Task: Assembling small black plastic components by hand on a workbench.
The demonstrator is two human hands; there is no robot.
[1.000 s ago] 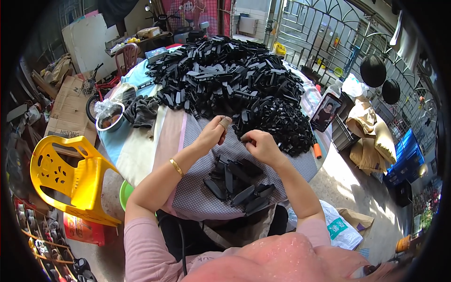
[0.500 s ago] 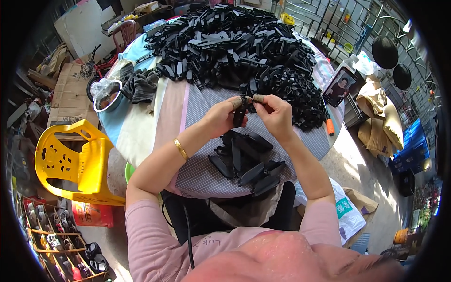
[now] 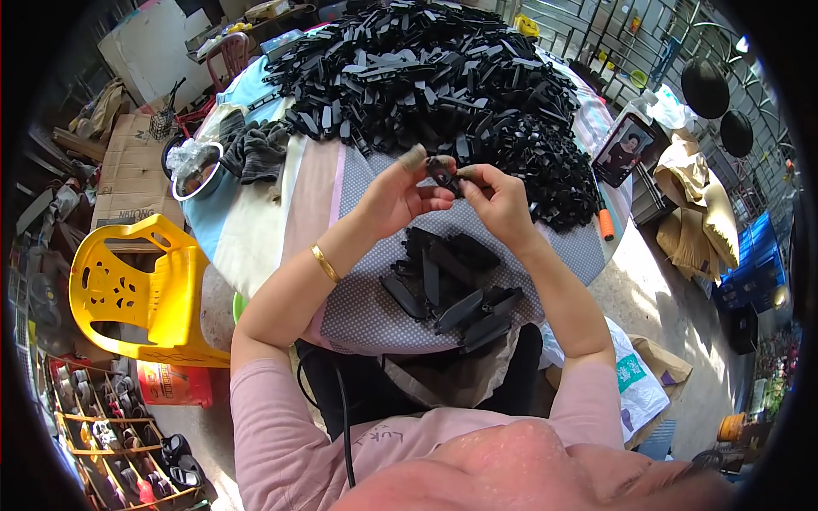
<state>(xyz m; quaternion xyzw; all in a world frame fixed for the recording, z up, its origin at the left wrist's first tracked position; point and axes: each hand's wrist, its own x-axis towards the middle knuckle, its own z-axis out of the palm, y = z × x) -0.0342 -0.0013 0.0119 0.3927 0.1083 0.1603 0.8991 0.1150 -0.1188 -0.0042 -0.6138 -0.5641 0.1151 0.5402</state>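
Note:
Above the dotted part of the cloth, my left hand (image 3: 402, 192) pinches a small dark plastic part (image 3: 443, 174) between a wrapped thumb and finger, its other fingers loosely curled. My right hand (image 3: 499, 198) meets it from the right, thumb and forefinger pressed together at the part's near right end. Whatever tiny bit lies between those right fingertips is hidden. Below the hands lies a small group of long, flat black plastic blades (image 3: 464, 281). Just beyond the hands rises a big heap of similar black blades (image 3: 409, 72), with a heap of smaller black pieces (image 3: 554, 175) at its right.
A striped cloth (image 3: 247, 213) covers the round table. Dark grey gloves (image 3: 256, 152) and a white bowl (image 3: 198, 183) are at the left edge. A phone (image 3: 625, 152) and an orange-handled tool (image 3: 606, 223) are at the right. A yellow chair (image 3: 162, 289) stands left of the table.
The dark part hung lengthwise down from my left hand; now it shows short between both hands' fingertips. My left hand has turned, its lower fingers opening to the right.

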